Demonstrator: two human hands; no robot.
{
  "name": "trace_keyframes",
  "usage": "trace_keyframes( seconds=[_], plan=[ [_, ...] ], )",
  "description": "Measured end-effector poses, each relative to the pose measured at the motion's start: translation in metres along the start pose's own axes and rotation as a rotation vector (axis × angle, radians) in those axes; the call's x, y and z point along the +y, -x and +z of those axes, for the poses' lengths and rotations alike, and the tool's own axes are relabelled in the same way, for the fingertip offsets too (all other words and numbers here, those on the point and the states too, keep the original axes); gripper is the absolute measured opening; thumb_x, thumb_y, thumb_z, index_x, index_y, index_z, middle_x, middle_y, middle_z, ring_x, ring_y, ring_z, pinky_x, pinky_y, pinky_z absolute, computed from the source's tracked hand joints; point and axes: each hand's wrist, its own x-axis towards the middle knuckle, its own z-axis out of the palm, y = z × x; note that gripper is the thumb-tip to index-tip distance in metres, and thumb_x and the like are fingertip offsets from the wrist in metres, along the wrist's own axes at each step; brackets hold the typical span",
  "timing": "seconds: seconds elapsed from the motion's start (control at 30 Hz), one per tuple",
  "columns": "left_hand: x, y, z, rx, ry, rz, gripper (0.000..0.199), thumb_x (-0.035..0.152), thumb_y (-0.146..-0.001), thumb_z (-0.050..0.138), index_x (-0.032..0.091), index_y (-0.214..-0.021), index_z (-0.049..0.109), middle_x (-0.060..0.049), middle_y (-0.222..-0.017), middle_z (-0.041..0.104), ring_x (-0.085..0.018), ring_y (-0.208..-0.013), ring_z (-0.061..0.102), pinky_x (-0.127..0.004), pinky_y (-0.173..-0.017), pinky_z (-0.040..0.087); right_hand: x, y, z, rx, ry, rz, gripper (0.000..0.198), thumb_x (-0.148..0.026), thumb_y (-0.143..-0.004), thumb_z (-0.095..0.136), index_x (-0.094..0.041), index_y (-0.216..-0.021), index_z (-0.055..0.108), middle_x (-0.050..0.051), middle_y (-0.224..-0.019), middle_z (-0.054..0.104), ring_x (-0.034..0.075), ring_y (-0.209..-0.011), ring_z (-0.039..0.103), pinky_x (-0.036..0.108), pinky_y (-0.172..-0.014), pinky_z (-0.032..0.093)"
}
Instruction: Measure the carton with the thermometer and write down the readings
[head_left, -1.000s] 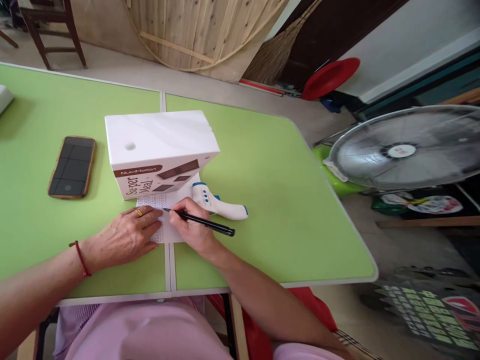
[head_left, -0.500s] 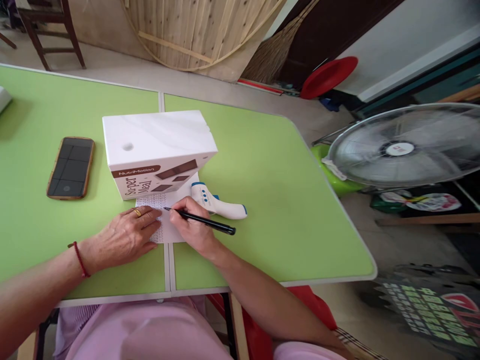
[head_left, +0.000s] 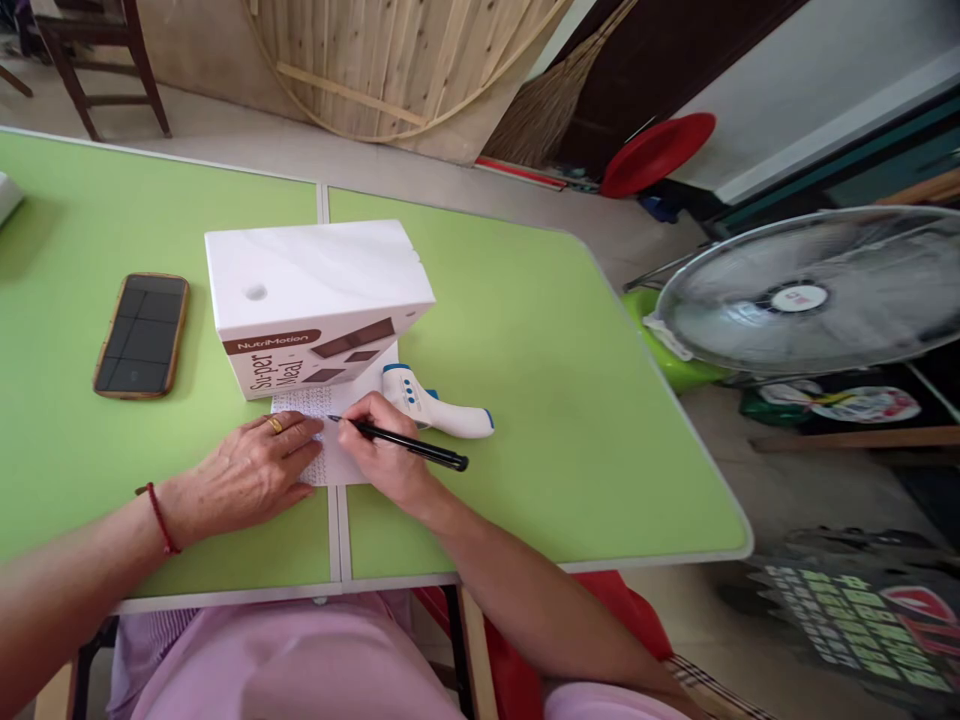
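A black pen (head_left: 412, 446) is pinched in my right hand (head_left: 386, 455), its tip on a white sheet of paper (head_left: 341, 468) with rows of small handwriting on its left part. My left hand (head_left: 251, 470) lies flat with fingers stretched out, holding the sheet's left side against the table. Just beyond both hands stands a white NutriMotion box (head_left: 322, 275), covering part of the paper. To the right of my right hand lies a white and blue infrared thermometer (head_left: 450, 415), close to the knuckles.
A smartphone (head_left: 142, 335) in a brown case lies left of the box on the green table (head_left: 540, 400). Past the table's right edge stands a large fan (head_left: 799, 297). A dark wooden chair (head_left: 105, 65) and a red basin (head_left: 660, 155) are farther back.
The pen's rear end has shifted slightly to the left. My left hand, the box and the thermometer stay in place.
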Motion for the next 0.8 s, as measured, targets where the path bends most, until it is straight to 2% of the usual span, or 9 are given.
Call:
trace_keyframes(
  seconds=[0.8],
  plan=[
    [-0.0011, 0.0009, 0.0009, 0.013, 0.033, -0.003, 0.018, 0.025, -0.092, 0.065, 0.011, -0.103, 0.066, -0.019, -0.125, 0.067, -0.033, -0.115, 0.064, -0.046, -0.094, 0.059, 0.0006, 0.0015, -0.0025, 0.025, -0.001, 0.028, 0.005, -0.025, -0.079, 0.056, -0.024, -0.076, 0.052, -0.004, -0.061, 0.058, 0.013, -0.053, 0.053, 0.025, -0.051, 0.046]
  ],
)
